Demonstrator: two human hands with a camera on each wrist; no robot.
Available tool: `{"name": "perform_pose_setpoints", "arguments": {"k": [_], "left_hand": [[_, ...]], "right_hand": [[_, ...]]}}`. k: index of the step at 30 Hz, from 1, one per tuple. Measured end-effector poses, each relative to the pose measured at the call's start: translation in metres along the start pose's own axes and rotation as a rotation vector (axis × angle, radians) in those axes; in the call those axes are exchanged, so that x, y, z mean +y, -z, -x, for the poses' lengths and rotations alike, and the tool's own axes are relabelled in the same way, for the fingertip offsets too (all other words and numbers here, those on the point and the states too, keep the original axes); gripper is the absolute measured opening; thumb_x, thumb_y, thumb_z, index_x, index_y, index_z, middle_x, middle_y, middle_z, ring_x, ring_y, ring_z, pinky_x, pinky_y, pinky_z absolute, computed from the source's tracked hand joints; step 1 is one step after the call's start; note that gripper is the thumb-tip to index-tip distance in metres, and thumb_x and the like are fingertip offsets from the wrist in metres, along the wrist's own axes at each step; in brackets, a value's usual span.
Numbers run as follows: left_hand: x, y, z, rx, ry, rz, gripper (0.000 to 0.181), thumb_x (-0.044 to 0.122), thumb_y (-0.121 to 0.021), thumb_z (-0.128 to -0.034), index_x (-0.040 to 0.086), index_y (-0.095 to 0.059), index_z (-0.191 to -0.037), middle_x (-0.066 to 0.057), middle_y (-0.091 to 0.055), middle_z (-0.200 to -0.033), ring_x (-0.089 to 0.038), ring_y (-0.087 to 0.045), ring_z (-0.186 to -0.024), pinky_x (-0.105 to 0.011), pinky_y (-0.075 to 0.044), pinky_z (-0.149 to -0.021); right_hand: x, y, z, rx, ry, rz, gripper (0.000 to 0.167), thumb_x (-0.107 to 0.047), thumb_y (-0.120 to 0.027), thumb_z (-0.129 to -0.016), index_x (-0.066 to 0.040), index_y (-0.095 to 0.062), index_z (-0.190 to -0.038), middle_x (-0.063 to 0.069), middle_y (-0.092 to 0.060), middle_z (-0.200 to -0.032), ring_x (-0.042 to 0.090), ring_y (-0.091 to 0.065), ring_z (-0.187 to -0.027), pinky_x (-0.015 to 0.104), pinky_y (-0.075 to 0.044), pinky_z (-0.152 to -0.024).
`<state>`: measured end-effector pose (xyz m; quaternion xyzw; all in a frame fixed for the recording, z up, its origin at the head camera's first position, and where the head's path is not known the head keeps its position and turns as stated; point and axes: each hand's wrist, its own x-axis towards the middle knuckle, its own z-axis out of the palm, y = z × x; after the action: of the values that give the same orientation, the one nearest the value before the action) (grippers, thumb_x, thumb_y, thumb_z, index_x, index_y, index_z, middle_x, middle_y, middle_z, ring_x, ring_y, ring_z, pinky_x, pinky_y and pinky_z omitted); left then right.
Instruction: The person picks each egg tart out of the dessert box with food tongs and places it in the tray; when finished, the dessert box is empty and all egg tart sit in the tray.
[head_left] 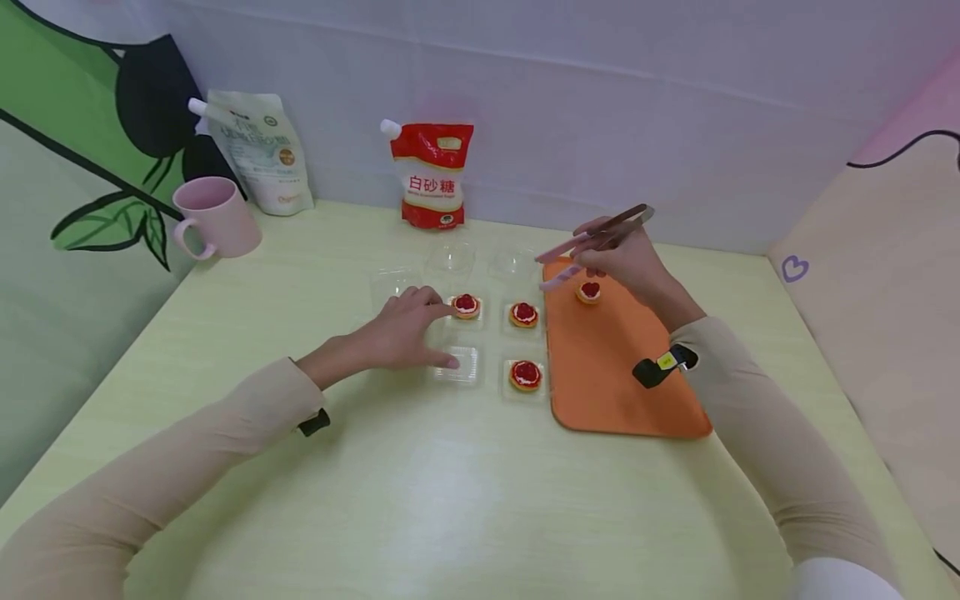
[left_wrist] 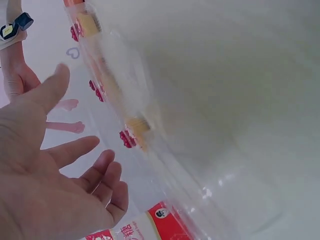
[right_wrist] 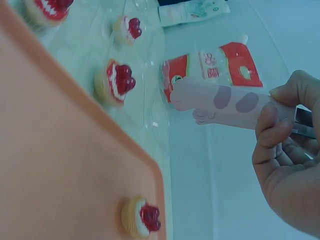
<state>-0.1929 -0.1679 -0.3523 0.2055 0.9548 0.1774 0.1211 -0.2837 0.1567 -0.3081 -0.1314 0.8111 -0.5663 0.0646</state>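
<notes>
My right hand (head_left: 618, 258) pinches a pair of pink-tipped tongs (head_left: 562, 250) above the orange tray (head_left: 622, 367); in the right wrist view the tongs (right_wrist: 225, 102) hold nothing. One tart (head_left: 588, 292) lies on the tray near its far edge. Three more tarts (head_left: 523, 314) (head_left: 525, 375) (head_left: 466, 306) sit in clear plastic containers left of the tray. My left hand (head_left: 401, 333) is spread, its thumb over an empty clear container (head_left: 461, 367) and its forefinger beside the far left tart; whether it touches either is unclear. The left wrist view shows the hand (left_wrist: 60, 165) holding nothing.
Clear lids (head_left: 450, 257) stand behind the containers, and another clear piece (head_left: 393, 283) lies beyond my left hand. A red and white sugar bag (head_left: 432, 175), a pale pouch (head_left: 262, 154) and a pink mug (head_left: 217, 218) stand along the back.
</notes>
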Motion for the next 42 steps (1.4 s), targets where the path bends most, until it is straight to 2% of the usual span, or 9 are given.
{"name": "perform_pose_setpoints", "arguments": {"k": [4, 7, 9, 14, 19, 23, 30, 35, 42], "left_hand": [[-0.007, 0.009, -0.009, 0.067, 0.005, 0.000, 0.072, 0.043, -0.078, -0.0843, 0.009, -0.054, -0.143, -0.015, -0.050, -0.135, -0.032, -0.041, -0.126, -0.051, -0.037, -0.102], [-0.013, 0.016, -0.020, 0.087, 0.022, -0.017, 0.069, 0.040, -0.077, -0.0863, 0.008, -0.053, -0.143, -0.016, -0.049, -0.138, -0.034, -0.040, -0.128, -0.051, -0.036, -0.102], [-0.018, 0.020, -0.029, 0.079, 0.043, -0.026, 0.070, 0.040, -0.076, -0.0865, 0.007, -0.052, -0.144, -0.017, -0.049, -0.139, -0.035, -0.039, -0.130, -0.052, -0.036, -0.102], [-0.026, 0.023, -0.048, 0.024, 0.079, -0.045, 0.075, 0.041, -0.078, -0.0846, 0.007, -0.050, -0.146, -0.017, -0.048, -0.143, -0.036, -0.037, -0.132, -0.053, -0.034, -0.105], [-0.027, 0.023, -0.061, -0.045, 0.051, -0.074, 0.079, 0.045, -0.081, -0.0811, 0.007, -0.052, -0.144, -0.015, -0.046, -0.144, -0.035, -0.036, -0.131, -0.054, -0.031, -0.104], [-0.024, 0.024, -0.067, -0.099, 0.045, -0.086, 0.081, 0.046, -0.082, -0.0794, 0.007, -0.052, -0.144, -0.016, -0.047, -0.144, -0.036, -0.036, -0.131, -0.055, -0.030, -0.104], [-0.023, 0.025, -0.073, -0.130, 0.053, -0.084, 0.079, 0.045, -0.083, -0.0782, 0.006, -0.055, -0.141, -0.016, -0.050, -0.141, -0.035, -0.040, -0.127, -0.053, -0.031, -0.101], [-0.025, 0.024, -0.078, -0.146, 0.058, -0.076, 0.076, 0.045, -0.083, -0.0778, 0.007, -0.058, -0.139, -0.013, -0.052, -0.138, -0.033, -0.041, -0.124, -0.052, -0.030, -0.100], [-0.025, 0.022, -0.080, -0.151, 0.062, -0.067, 0.074, 0.044, -0.083, -0.0786, 0.007, -0.059, -0.138, -0.013, -0.053, -0.136, -0.032, -0.042, -0.122, -0.052, -0.030, -0.100]], "right_hand": [[-0.004, -0.015, -0.008, -0.031, -0.047, -0.058, 0.032, -0.001, -0.069, -0.089, 0.002, -0.062, -0.120, 0.000, -0.076, -0.087, 0.012, -0.060, -0.063, 0.024, -0.049, -0.057], [-0.006, -0.028, -0.012, -0.049, -0.062, -0.040, 0.032, -0.002, -0.068, -0.089, -0.002, -0.062, -0.121, -0.001, -0.075, -0.089, 0.014, -0.062, -0.069, 0.025, -0.051, -0.062], [-0.006, -0.036, -0.014, -0.064, -0.058, -0.037, 0.033, -0.003, -0.067, -0.089, -0.002, -0.062, -0.122, -0.001, -0.075, -0.089, 0.015, -0.063, -0.070, 0.026, -0.051, -0.062], [-0.006, -0.059, -0.020, -0.108, -0.012, -0.081, 0.035, -0.001, -0.068, -0.086, 0.003, -0.063, -0.120, 0.002, -0.075, -0.083, 0.016, -0.060, -0.059, 0.027, -0.047, -0.057], [-0.004, -0.076, -0.025, -0.152, -0.024, -0.135, 0.032, 0.003, -0.065, -0.083, 0.007, -0.064, -0.114, 0.006, -0.075, -0.081, 0.016, -0.058, -0.056, 0.027, -0.046, -0.055], [-0.001, -0.086, -0.028, -0.174, -0.035, -0.122, 0.030, 0.004, -0.065, -0.082, 0.006, -0.064, -0.112, 0.015, -0.076, -0.085, 0.014, -0.058, -0.055, 0.026, -0.046, -0.054], [-0.001, -0.097, -0.032, -0.201, -0.030, -0.054, 0.031, 0.002, -0.068, -0.084, 0.005, -0.065, -0.114, 0.008, -0.075, -0.083, 0.014, -0.058, -0.056, 0.029, -0.049, -0.057], [-0.004, -0.102, -0.033, -0.227, -0.044, 0.003, 0.030, 0.000, -0.069, -0.085, 0.003, -0.065, -0.115, 0.016, -0.075, -0.090, 0.018, -0.060, -0.059, 0.036, -0.052, -0.063], [-0.004, -0.108, -0.035, -0.253, -0.033, 0.103, 0.025, -0.004, -0.071, -0.087, -0.001, -0.066, -0.111, 0.016, -0.075, -0.092, 0.018, -0.061, -0.061, 0.052, -0.055, -0.075]]}}
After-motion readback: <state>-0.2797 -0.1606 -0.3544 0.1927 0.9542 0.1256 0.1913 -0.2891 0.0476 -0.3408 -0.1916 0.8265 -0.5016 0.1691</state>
